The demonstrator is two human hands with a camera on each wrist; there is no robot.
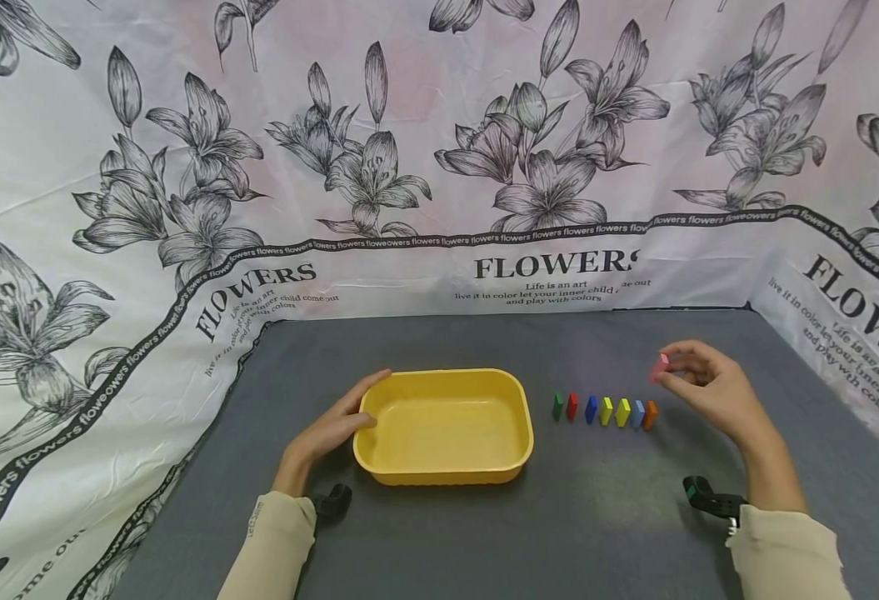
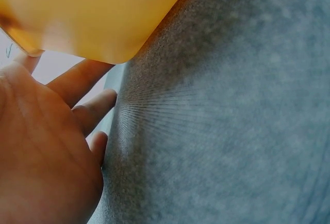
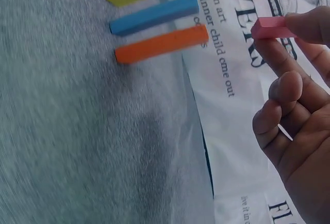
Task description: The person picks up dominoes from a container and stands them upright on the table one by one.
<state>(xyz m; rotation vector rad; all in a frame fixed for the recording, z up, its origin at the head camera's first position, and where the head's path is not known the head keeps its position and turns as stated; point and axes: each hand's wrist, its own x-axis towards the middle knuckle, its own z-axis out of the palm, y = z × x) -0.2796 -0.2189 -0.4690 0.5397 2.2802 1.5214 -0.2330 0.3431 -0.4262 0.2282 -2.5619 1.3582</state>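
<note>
A yellow plastic tub (image 1: pixel 442 477) stands on the dark grey table. My left hand (image 1: pixel 334 429) holds its left edge, thumb at the rim and fingers along the outside; the left wrist view shows this hand (image 2: pixel 49 136) beside the tub's wall (image 2: pixel 93 18). My right hand (image 1: pixel 716 392) pinches a pink domino block (image 1: pixel 659 367) between thumb and fingers, raised above the table. To its left, several domino blocks stand upright in a row, from a green block (image 1: pixel 557 407) to an orange block (image 1: pixel 650 415). In the right wrist view, the pink block (image 3: pixel 270 28) sticks out from the fingertips.
Between the row's ends stand a red block (image 1: pixel 572 407), a dark blue block (image 1: pixel 591 408), two yellow blocks and a light blue block (image 1: pixel 637 413). A flower-printed cloth (image 1: pixel 394 283) hangs behind the table (image 1: pixel 514 542) and along its sides.
</note>
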